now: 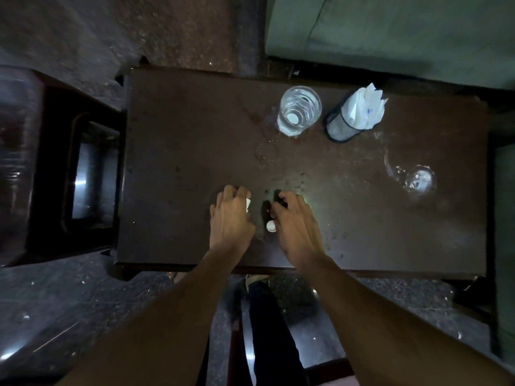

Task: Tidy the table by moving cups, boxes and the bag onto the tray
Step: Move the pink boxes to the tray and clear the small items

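The dark wooden table (181, 135) fills the view, with no tray in sight anywhere on or beside it. At the far side stand a clear plastic bottle (299, 111) and, just right of it, a black mesh holder (338, 126) stuffed with white napkins (363, 108); a drinking glass (418, 179) sits well apart near the right edge.

Near the front edge, the left hand (231, 218) is curled over something small and white (247, 204), probably a little cup, though only a sliver shows. The right hand (295, 221) is curled too, with a small white cap (270, 226) just beside its thumb; I cannot tell whether it grips anything.

This looks like the pick-up step. Next, both hands would need to lift their finds and carry them toward a tray, wherever it lies.
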`<state>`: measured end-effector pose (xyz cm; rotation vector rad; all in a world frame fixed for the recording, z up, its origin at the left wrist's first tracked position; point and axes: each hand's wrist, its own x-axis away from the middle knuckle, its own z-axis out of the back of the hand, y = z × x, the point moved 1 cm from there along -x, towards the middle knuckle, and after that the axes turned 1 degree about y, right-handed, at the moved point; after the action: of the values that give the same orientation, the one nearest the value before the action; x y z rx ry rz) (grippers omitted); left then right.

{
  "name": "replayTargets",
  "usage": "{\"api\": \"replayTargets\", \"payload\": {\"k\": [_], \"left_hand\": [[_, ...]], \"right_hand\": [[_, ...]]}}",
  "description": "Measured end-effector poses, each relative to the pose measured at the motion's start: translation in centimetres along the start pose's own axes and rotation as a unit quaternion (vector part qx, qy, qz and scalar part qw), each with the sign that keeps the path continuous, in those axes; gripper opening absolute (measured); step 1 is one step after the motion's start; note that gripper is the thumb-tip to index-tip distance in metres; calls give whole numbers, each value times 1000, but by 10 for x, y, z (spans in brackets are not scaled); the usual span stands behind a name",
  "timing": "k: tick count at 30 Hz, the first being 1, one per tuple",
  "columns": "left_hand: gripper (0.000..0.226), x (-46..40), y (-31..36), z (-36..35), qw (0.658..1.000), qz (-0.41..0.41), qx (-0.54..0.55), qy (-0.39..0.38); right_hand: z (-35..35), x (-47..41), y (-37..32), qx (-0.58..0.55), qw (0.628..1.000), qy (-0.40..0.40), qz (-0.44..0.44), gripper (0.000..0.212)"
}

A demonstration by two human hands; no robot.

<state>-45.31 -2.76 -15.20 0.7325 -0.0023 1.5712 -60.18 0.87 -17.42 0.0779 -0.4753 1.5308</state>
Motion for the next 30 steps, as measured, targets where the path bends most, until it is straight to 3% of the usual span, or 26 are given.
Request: {"api": "replayTargets", "payload": {"k": [6,12,15,25,30], "left_hand": [[47,-2,-20,34,999,3,3,39],[47,12,-57,34,999,10,0,37],[47,22,-69,23,1000,15,-1,24],[50,26,-74,14,999,-7,-48,-20],[48,18,-83,52,1000,16,-10,24]], "right_hand": [[-3,-6,-3,-11,998,15,52,21],[-8,12,1,57,994,-42,78,49],[-4,12,-1,72,994,-47,71,49],[14,-5,-22,81,990,-63,95,27],[39,-37,-72,48,989,-23,141,10]]}}
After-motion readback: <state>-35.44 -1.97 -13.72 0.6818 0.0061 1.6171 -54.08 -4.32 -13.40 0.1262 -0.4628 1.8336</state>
